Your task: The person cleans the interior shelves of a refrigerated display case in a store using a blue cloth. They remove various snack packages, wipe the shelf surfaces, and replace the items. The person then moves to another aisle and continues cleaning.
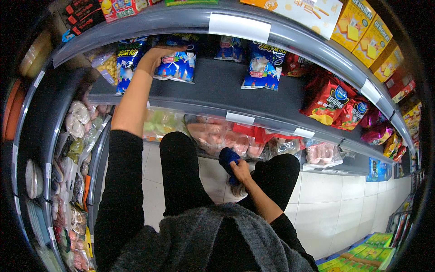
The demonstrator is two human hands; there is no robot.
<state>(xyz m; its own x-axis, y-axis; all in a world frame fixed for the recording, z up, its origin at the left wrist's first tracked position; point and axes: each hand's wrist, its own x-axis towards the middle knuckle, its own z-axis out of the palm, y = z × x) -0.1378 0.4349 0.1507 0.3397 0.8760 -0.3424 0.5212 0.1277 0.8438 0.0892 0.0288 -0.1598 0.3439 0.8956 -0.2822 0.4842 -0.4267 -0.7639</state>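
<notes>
On the upper snack shelf, my left hand (162, 53) touches the top of a blue snack bag (176, 66), fingers stretched along its upper edge; the thumb is hidden, so I cannot tell whether it grips. Another blue bag (126, 76) stands just left of my forearm. Further right a similar blue snack bag (261, 69) leans by itself near the shelf's middle, with one more bag (229, 48) behind it. Low between my knees, my right hand (242, 170) is closed around a dark blue cloth (228, 158).
Red chip bags (328, 102) fill the right of the grey shelf (210, 85). Overhead, a shelf edge (163, 22) carries yellow boxes (353, 27). Plastic-wrapped slippers (217, 134) lie below. Side shelves (51, 149) close in on the left. Green packs (365, 253) stand behind right, on tiled floor (316, 210).
</notes>
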